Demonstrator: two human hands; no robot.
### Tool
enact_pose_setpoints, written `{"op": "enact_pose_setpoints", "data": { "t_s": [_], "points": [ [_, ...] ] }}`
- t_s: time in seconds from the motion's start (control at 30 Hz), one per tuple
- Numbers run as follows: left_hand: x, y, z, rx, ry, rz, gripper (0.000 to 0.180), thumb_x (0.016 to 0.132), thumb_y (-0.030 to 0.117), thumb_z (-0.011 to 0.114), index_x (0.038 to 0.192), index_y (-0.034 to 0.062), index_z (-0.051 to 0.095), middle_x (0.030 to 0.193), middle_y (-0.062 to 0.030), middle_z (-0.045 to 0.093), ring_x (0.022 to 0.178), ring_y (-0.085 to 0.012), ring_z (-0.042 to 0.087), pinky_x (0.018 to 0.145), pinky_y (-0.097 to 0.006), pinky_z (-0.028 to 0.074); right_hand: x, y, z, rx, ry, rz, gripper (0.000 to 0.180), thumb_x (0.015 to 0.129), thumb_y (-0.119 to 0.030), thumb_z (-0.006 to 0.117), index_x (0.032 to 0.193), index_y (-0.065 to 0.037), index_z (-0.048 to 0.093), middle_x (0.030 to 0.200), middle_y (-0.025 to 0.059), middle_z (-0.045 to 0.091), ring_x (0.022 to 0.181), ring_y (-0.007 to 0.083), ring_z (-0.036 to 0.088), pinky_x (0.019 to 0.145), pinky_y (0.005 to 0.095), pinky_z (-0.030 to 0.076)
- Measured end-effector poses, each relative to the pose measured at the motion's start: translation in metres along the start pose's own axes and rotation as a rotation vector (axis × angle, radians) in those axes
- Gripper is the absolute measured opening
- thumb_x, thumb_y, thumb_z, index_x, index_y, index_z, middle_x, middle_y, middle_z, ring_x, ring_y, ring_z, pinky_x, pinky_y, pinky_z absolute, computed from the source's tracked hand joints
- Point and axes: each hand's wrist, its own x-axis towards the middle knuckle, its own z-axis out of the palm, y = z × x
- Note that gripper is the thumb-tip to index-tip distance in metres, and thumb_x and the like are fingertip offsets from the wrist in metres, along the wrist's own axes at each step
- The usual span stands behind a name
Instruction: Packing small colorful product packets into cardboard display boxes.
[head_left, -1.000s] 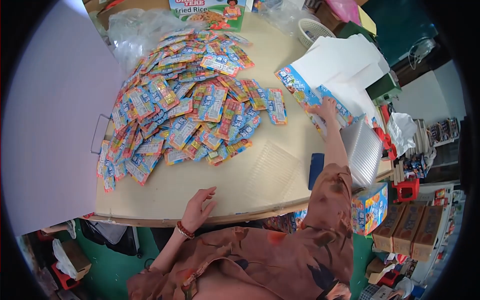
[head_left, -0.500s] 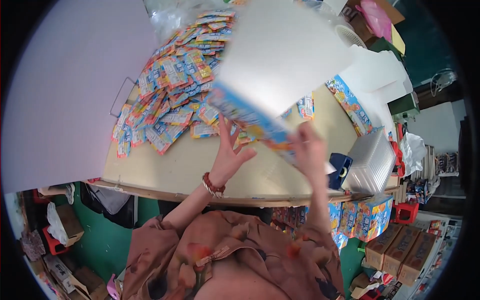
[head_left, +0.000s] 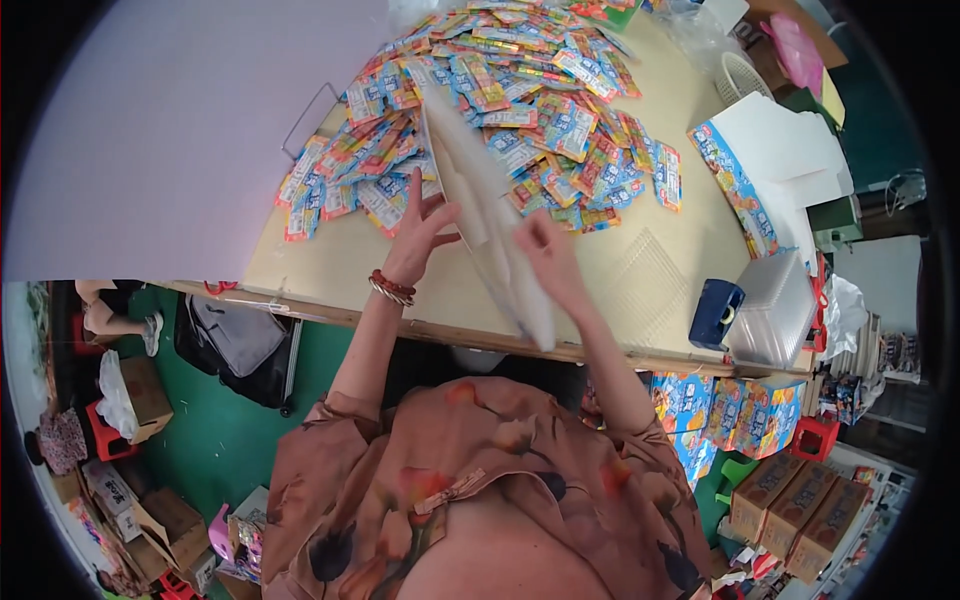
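Handling a pale, narrow-looking, blurred carton (head_left: 475,185) at the centre of the frame, slanting down rightward. Spreading the fingers of the left hand (head_left: 422,225) apart, touching its left edge; curling those of the right hand (head_left: 547,245) at its right side (whether pinching it, cannot tell).

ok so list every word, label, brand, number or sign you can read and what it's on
I won't quote printed wording or brands, but lettering shows here:
Packets in the pile: pale lettering on blue, plus finer print too small to read.
White card with a blue printed edge: pale lettering.
Blue boxes below the table: pale lettering.
Brown cartons: printed panels, small.
Pale card in front of the person: blurred, no text readable.
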Motion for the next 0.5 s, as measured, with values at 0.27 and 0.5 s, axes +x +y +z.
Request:
{"op": "enact_pose_setpoints", "data": {
  "t_s": [0.27,0.5],
  "points": [
    [0.0,-0.004,0.003,0.943,0.263,0.668,0.086,0.071,0.001,0.06,0.147,0.0094,0.022,0.135,-0.022,0.044,0.124,-0.0351,0.044,0.101,-0.046,0.039,0.018,-0.019,-0.007,-0.71,0.354,-0.151,0.01,0.082,-0.008,0.061,0.088,-0.006,0.053,0.09,0.0108,0.055,0.083,0.0239,0.056,0.065,0.0366,0.044],
    [-0.024,0.019,-0.006,1.579,-0.318,0.828,0.02,0.075,0.005,0.056,0.095,0.0056,0.056,0.085,-0.0115,0.06,0.082,-0.0301,0.06,0.083,-0.04,0.046,0.023,-0.006,-0.027,-1.236,-0.245,-0.677,0.032,0.08,-0.011,0.053,0.112,-0.011,0.057,0.102,0.0039,0.056,0.11,0.0192,0.049,0.087,0.0392,0.039]
  ]
}}
